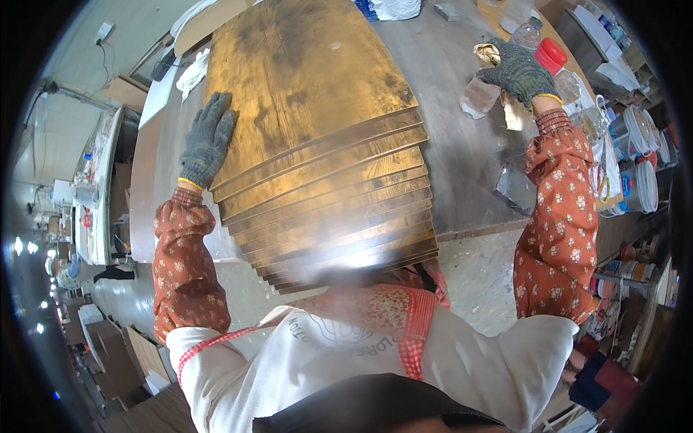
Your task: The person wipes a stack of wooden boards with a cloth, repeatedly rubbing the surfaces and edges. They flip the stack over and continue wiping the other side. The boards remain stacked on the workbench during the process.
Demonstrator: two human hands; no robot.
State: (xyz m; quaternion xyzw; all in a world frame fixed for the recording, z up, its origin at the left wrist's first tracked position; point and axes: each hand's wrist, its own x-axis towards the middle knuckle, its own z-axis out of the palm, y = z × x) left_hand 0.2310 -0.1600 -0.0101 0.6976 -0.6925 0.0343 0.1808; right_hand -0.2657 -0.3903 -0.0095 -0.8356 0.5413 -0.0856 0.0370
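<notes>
A stack of glossy golden-brown sheets (310, 79) lies in front of me, the sheets stepped like a fan toward my body. My left hand (206, 141), in a dark grey knit glove, rests flat on the left edge of the top sheet, fingers extended. Off to the right, my right hand (521, 72), in a matching glove, is closed round a crumpled cream cloth (515, 114) that shows on either side of it. Just below its fingers is a clear plastic container (479, 98). A red-lidded jar (551, 55) stands beyond the hand.
The dark worktable (462, 195) extends right of the stack. A clear bottle (527, 35) stands at the far right, and a clear block-like object (515, 189) lies near my right sleeve. A white cloth (193, 74) lies left of the stack. Shelves with spools (639, 130) stand at the right.
</notes>
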